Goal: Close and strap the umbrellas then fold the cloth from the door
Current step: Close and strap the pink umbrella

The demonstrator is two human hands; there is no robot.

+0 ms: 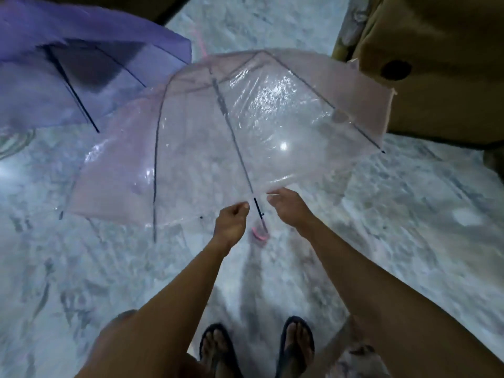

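A clear pink-tinted umbrella (223, 137) lies open on the marble floor in front of me, its canopy facing me and a pink curved handle (259, 233) showing near its lower rim. My left hand (231, 222) pinches the canopy's near edge beside a dark rib tip. My right hand (286, 207) pinches the same edge on the other side of that rib. A purple translucent umbrella (81, 77) stands open at the upper left, partly behind the pink one. No cloth or door is in view.
A brown upholstered sofa (436, 77) with a dark button fills the upper right, close to the pink canopy's rim. Grey-white marble floor (409, 227) spreads all around. My feet in dark sandals (256, 350) stand at the bottom centre.
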